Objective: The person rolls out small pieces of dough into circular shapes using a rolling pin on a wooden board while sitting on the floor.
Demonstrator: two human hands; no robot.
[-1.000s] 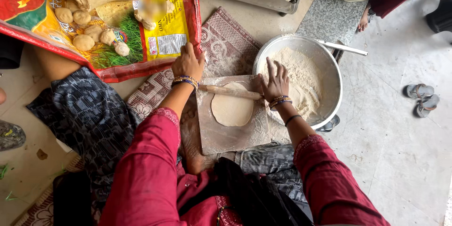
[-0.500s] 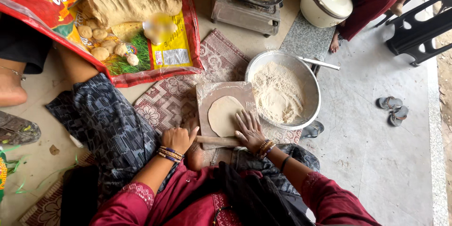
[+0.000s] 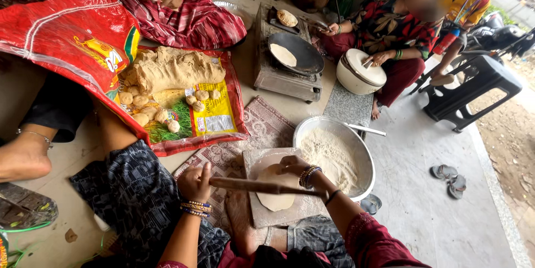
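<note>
The left hand [image 3: 194,183] clenched a long wooden rolling pin [image 3: 262,186]. The right hand [image 3: 291,165] lay open on a flat, pale dough disc [image 3: 277,198], already thin. Small round dough balls [image 3: 139,109] remained unrolled.

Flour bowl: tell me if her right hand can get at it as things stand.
Probably yes. The right hand rests on the dough disc, right beside the open flour bowl; nothing lies between, though it also steadies the rolling pin.

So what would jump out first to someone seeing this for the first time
Low in the middle, the left hand and right hand hold a wooden rolling pin across a flat round of dough on a stone board. Right of it sits a metal basin of flour. Up left, a big lump of dough and small dough balls lie on a red sack.
</note>
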